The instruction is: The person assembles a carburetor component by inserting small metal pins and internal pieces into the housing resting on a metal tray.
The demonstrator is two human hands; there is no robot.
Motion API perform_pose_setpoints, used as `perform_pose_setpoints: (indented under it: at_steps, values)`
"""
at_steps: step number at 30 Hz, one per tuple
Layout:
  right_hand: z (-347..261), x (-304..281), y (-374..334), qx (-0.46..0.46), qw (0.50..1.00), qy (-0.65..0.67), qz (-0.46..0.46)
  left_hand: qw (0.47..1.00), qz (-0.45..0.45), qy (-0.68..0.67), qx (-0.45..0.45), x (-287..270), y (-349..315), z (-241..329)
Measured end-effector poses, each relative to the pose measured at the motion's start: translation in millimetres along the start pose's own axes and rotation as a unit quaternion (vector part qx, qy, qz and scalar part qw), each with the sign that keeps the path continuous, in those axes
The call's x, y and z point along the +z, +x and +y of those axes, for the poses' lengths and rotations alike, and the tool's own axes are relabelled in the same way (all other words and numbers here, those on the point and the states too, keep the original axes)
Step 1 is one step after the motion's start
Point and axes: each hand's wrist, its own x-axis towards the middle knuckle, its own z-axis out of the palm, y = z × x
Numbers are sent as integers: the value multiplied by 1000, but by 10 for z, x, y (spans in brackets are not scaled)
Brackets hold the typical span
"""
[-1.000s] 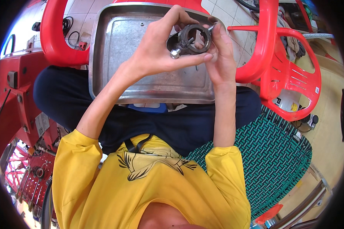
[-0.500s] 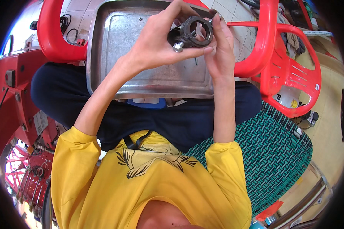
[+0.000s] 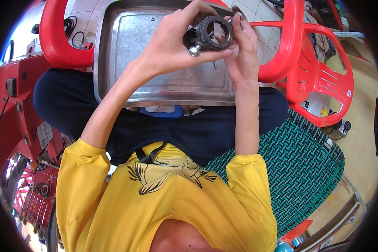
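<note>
The left hand [image 3: 168,44] grasps a dark metal ring fitting [image 3: 203,32], its thumb running along the near side and its fingers curling round the far side. The right hand [image 3: 242,54] is bent at the fitting's right, thumb and fingers gathered by a small silvery piece [image 3: 229,19] at the ring's edge; whether they pinch that piece or only steady it cannot be told. The fitting is held up over a metal tray [image 3: 134,46], its round opening turned toward the viewer, and a silver bolt [image 3: 194,50] sticks out at its lower left.

For good handling, the left hand would do best to hold the fitting firmly from outside, leaving the opening and the bolt head clear, while the right works with light fingertip pressure. Any small piece is best lined up straight before it is pushed or turned. Working above the tray seems wise, since a dropped part would probably land there, near the small nut [image 3: 153,19].
</note>
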Motion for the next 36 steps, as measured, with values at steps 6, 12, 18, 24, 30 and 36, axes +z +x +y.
perform_pose_setpoints:
  at_steps: [6, 12, 18, 24, 30, 36]
  values:
    - [-195, 361, -87, -18, 1000, 5, 3, 1000, 15, -23, -6, 7, -5, -68]
    - [-98, 282, -70, 25, 1000, -7, -1, 999, 5, -52, -18, -2, 9, -12]
    - [-209, 423, -115, 14, 1000, 6, 6, 997, 13, -67, -23, 10, 5, -17]
    - [-96, 264, -102, 35, 999, 18, -22, 998, 7, -55, -8, 11, 9, -30]
    - [-214, 535, -131, 42, 996, 71, 27, 998, 15, -62, -21, -1, 7, -21]
    - [-131, 249, -111, 34, 999, 2, 2, 997, 42, -54, 37, 39, 36, -41]
